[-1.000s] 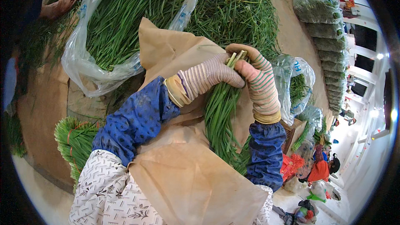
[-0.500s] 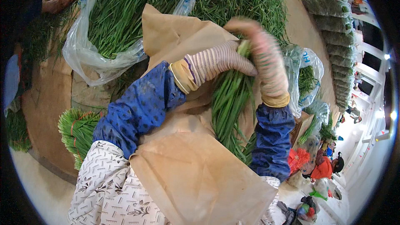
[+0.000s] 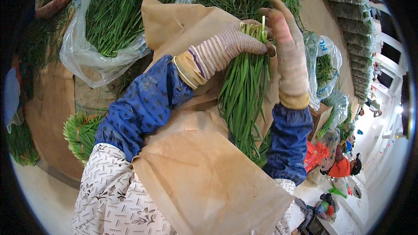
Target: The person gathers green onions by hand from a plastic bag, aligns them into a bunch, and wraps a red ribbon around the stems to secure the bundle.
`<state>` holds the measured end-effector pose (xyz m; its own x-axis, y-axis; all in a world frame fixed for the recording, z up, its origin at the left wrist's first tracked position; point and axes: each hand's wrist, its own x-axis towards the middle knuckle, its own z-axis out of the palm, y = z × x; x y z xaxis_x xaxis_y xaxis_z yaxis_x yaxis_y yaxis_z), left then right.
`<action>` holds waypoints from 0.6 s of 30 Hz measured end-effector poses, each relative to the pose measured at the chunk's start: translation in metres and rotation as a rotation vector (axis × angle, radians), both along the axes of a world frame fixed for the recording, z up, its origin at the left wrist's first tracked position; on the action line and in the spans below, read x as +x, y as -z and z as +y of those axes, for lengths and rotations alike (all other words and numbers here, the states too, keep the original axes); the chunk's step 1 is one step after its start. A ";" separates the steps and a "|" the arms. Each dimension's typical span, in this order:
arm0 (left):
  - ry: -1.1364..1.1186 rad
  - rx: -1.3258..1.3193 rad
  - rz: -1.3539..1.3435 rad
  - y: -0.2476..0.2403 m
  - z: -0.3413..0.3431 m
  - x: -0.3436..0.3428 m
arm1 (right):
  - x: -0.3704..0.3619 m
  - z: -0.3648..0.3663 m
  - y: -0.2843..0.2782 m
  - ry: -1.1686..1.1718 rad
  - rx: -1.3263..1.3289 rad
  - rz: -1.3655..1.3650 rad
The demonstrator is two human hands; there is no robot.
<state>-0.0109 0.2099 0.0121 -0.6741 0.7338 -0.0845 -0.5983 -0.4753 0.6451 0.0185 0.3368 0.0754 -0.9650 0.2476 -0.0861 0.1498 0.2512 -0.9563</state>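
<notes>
My left hand [image 3: 230, 43], in a striped knit glove, is closed round a bunch of garlic chives [image 3: 246, 91]. The pale cut ends stand up above its thumb, one stalk higher than the others, and the long flat green leaves hang down toward me. Just right of the cut ends, my gloved right hand [image 3: 286, 39] is raised open, its fingers stretched upward and its thumb close to the bunch. Under the bunch, a brown sheet [image 3: 213, 178] covers my lap and reaches forward.
Loose chives lie heaped beyond the sheet, partly in a clear plastic bag [image 3: 72, 56]. A tied bunch [image 3: 80, 135] is at my left. Another clear bag [image 3: 326, 65] with greens and a red bundle [image 3: 317, 154] are at right. Bagged greens [image 3: 350, 30] line the far right. Someone's foot [image 3: 56, 4] shows upper left.
My right hand, blurred and bent over the cut ends before, is now upright and slightly to the right of them. The cut ends show more plainly. My left hand keeps its grip.
</notes>
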 end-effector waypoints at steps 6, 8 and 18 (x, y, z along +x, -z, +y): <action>0.013 0.000 -0.120 0.014 -0.005 0.000 | -0.010 0.001 0.007 -0.278 0.025 -0.063; -0.029 0.029 -0.078 0.004 -0.001 0.002 | -0.001 0.012 -0.003 -0.401 0.299 0.038; -0.247 0.034 -0.134 0.015 -0.005 -0.010 | 0.053 0.017 0.043 -0.094 0.031 -0.051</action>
